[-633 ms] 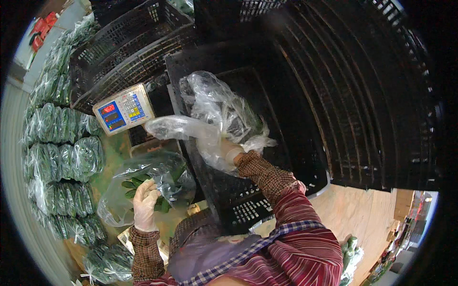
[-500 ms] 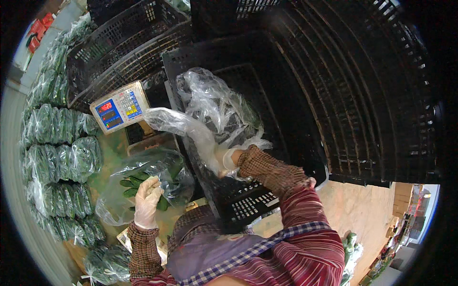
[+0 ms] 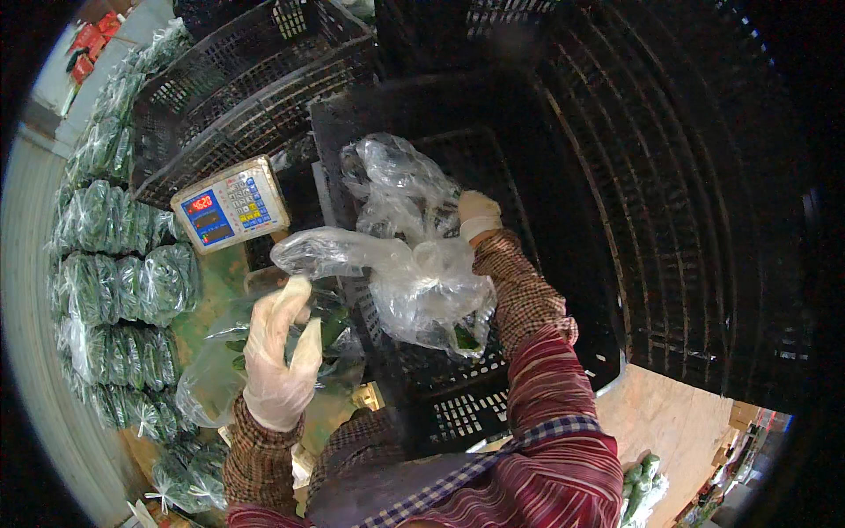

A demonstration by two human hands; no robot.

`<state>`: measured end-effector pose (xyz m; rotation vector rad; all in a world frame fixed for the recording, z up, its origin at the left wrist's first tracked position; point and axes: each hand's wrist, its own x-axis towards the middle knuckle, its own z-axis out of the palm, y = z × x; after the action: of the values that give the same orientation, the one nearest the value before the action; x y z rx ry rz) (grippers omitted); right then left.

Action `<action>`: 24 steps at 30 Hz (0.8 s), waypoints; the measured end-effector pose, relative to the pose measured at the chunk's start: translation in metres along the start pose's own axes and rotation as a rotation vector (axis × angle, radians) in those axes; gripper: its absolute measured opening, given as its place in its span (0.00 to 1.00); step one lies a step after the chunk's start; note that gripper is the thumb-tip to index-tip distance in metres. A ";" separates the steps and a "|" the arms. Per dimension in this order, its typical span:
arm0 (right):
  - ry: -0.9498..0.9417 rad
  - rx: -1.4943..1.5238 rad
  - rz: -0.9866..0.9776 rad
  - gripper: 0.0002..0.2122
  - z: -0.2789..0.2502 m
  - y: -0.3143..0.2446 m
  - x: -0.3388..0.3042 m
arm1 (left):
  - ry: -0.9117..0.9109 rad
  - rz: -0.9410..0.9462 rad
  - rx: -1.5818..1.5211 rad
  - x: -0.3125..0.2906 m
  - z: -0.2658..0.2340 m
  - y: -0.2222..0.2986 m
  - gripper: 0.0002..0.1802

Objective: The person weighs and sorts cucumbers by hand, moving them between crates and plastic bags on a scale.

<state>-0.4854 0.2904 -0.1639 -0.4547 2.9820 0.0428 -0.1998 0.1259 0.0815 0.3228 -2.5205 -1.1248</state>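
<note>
My left hand [image 3: 283, 352], in a pale thin glove, is raised over an open clear bag [image 3: 207, 387] with green cucumbers [image 3: 336, 327] in it. Thumb and fingers are apart, with nothing between them. My right hand [image 3: 481, 215], also gloved, reaches into a black plastic crate [image 3: 563, 264]. Its fingers are curled at the edge of a crumpled clear plastic bag [image 3: 431, 295]; what they grip is hidden. A dark green piece [image 3: 466, 336] shows through the bag's near end. One end of this plastic hangs over the crate's left side, near the scale.
A digital scale display [image 3: 231, 204] stands left of the crate. Stacks of bagged cucumbers [image 3: 119, 286] line the left side. More black crates [image 3: 251, 79] are behind, and a tall crate stack [image 3: 695, 202] rises at right. Further bagged greens [image 3: 644, 484] lie on the floor, lower right.
My left hand has let go of the cucumbers, opened and come up. My right hand has moved farther into the crate, to the plastic's far right edge. The crumpled plastic has shifted nearer.
</note>
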 end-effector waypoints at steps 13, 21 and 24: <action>0.435 0.730 -0.170 0.06 -0.115 0.100 -0.006 | -0.488 0.107 0.567 0.131 0.199 -0.017 0.20; 0.244 1.310 -0.154 0.08 -0.195 0.105 -0.054 | -0.470 -0.758 -0.772 0.164 0.248 -0.036 0.20; 0.347 1.059 -0.031 0.08 -0.190 0.117 -0.057 | -0.516 -0.390 -1.014 0.167 0.257 -0.070 0.10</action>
<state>-0.4889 0.4102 0.0328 -0.3632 2.7371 -1.6351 -0.4533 0.1946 -0.0914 0.2503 -1.8919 -2.7106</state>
